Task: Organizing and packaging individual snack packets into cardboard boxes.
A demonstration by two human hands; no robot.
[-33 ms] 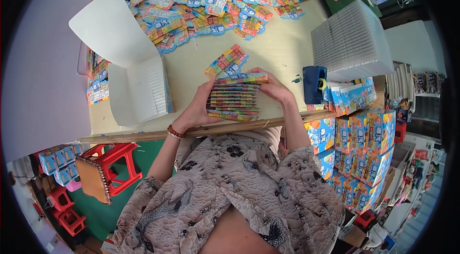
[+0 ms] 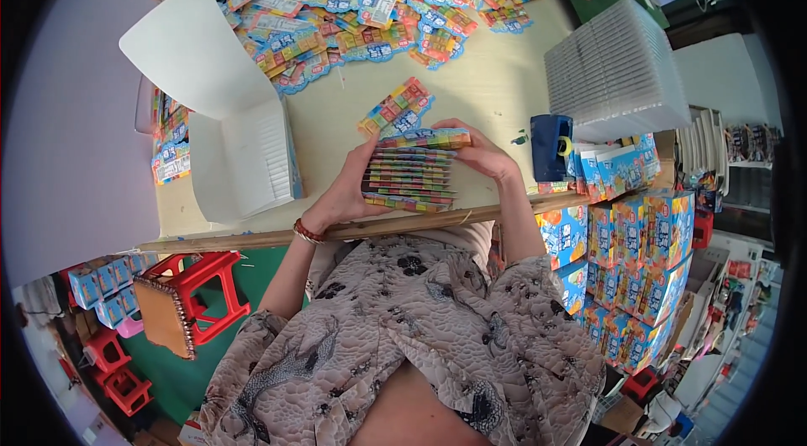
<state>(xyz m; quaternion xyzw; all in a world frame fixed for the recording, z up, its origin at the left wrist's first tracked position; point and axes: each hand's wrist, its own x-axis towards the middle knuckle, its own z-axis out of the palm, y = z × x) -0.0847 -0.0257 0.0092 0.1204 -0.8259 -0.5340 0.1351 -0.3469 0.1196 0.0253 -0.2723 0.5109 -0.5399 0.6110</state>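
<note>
Near the table's front edge, my left hand [image 2: 343, 195] is closed around the left end of a stack of colourful blister packs [image 2: 409, 179]. Their edges show as many thin layers facing me. My right hand [image 2: 482, 155] grips the far right corner of the same stack, its fingers partly hidden behind the top pack. One loose blister pack [image 2: 398, 105] lies flat just beyond the stack. To the left of my hands stands an open white carton [image 2: 244, 152] with its tall lid flap raised; ridged white material lines its right side.
A wide heap of blister packs [image 2: 336, 5] covers the table's far side. At right stand a blue tape dispenser [image 2: 551, 143] and a tall stack of clear plastic trays [image 2: 609, 76]. Printed cartons [image 2: 626, 236] are piled below right; a red-legged stool [image 2: 206, 295] stands below left.
</note>
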